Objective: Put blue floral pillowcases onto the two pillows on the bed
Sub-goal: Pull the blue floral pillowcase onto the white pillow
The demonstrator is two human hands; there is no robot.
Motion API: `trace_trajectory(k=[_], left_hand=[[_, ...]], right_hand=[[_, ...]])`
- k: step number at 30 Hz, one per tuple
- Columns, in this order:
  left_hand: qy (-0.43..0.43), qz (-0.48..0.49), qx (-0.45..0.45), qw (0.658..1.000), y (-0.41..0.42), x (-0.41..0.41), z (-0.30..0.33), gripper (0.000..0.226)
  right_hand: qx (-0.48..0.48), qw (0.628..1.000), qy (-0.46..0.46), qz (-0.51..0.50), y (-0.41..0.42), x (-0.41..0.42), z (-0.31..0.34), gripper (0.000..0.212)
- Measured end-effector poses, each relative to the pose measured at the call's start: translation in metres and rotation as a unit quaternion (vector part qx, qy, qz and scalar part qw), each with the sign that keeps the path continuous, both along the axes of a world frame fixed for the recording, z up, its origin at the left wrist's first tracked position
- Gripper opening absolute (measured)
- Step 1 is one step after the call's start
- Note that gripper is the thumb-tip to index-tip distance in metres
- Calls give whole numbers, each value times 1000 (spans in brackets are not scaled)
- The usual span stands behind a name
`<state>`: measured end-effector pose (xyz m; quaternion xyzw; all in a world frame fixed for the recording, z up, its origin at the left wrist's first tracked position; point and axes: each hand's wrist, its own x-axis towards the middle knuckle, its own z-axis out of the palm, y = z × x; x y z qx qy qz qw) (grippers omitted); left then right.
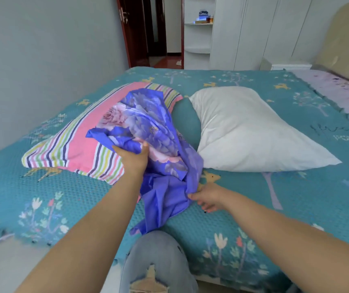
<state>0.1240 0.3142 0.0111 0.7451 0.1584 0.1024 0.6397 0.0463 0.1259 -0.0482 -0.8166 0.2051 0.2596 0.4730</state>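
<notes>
A crumpled blue floral pillowcase (148, 132) lies bunched across the right end of a pink striped pillow (72, 149) and trails down toward the bed's near edge. My left hand (133, 155) grips the upper bunch of the fabric, thumb on top. My right hand (207, 197) pinches the lower edge of the same blue cloth, close to the bedspread. A bare white pillow (249, 132) lies to the right, apart from both hands. Whether the bunch is one pillowcase or two cannot be told.
The bed carries a teal bedspread (296, 197) with deer and tree prints. My knee in torn jeans (154, 263) presses against the near edge. A beige headboard (344, 43) stands at the far right, white wardrobes (253, 32) and an open door (152, 28) behind.
</notes>
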Motion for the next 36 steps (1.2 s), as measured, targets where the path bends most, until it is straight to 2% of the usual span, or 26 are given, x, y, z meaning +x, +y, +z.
trace_trajectory(k=[4, 5, 7, 8, 9, 10, 13, 14, 15, 16, 17, 18, 19, 20, 21, 23, 25, 26, 28, 29, 30, 31, 32, 33, 34, 36], left_hand=[[3, -83, 93, 992, -9, -24, -14, 103], [-7, -106, 117, 987, -11, -30, -15, 99], [-46, -111, 174, 977, -5, -30, -10, 82], [-71, -99, 213, 969, -3, -33, -4, 71], [-97, -85, 251, 959, 0, -31, 2, 60], [-114, -70, 285, 949, 4, -30, 10, 50], [-78, -51, 389, 917, 25, -28, 27, 35], [-42, -74, 443, 892, 32, -30, 28, 31], [7, -115, 499, 859, 39, -29, 27, 28], [60, -162, 548, 818, 41, -32, 27, 28], [112, -201, 587, 776, 40, -35, 27, 31], [142, -221, 618, 741, 36, -38, 28, 35], [146, -224, 645, 716, 29, -41, 29, 40], [128, -212, 663, 706, 18, -44, 32, 45], [96, -196, 666, 713, 6, -47, 35, 50], [20, -187, 632, 752, -22, -54, 36, 60], [-3, -236, 581, 779, -52, -56, 28, 78], [9, -271, 573, 774, -63, -57, 19, 90], [43, -322, 610, 723, -77, -56, -7, 106], [55, -328, 637, 695, -78, -54, -21, 107], [60, -322, 654, 682, -77, -50, -35, 98], [52, -305, 654, 690, -74, -46, -44, 79], [24, -278, 638, 718, -72, -43, -48, 56], [0, -241, 600, 763, -68, -39, -50, 37], [-18, -199, 544, 815, -65, -36, -46, 28], [-35, -105, 381, 918, -58, -27, -27, 27]], right_hand=[[211, 965, -61, -143, 26, -3, 2, 16], [265, 944, -88, -177, 24, -7, 9, 13], [352, 889, -148, -253, 14, 1, 34, 22], [357, 871, -175, -289, 0, 1, 47, 24], [344, 869, -186, -303, -15, 2, 62, 26], [317, 884, -196, -283, -32, 0, 74, 31], [300, 940, -98, -128, -87, -22, 103, 60], [215, 973, -63, -63, -107, -29, 98, 59], [61, 997, -39, 6, -124, -33, 92, 57], [-138, 988, -36, 51, -141, -35, 80, 60], [-298, 950, -53, 74, -153, -34, 67, 59], [-387, 917, -74, 68, -161, -33, 54, 55], [-417, 902, -99, 44, -165, -34, 44, 50], [-419, 899, -126, 13, -166, -37, 39, 47], [-401, 905, -141, -10, -163, -38, 35, 48], [-303, 939, -155, -51, -158, -38, 28, 59], [-226, 959, -160, -50, -150, -39, 16, 65], [-229, 957, -176, -25, -146, -40, 11, 62], [-230, 943, -240, 5, -142, -38, 5, 40], [-197, 940, -277, -10, -140, -38, 8, 26], [-156, 938, -308, -39, -140, -39, 15, 19], [-133, 934, -325, -61, -144, -40, 20, 20], [-139, 936, -318, -60, -151, -42, 26, 21], [-185, 941, -282, -22, -160, -42, 26, 19], [-255, 939, -228, 32, -166, -44, 27, 18], [-405, 899, -141, 86, -169, -50, 25, 17]])
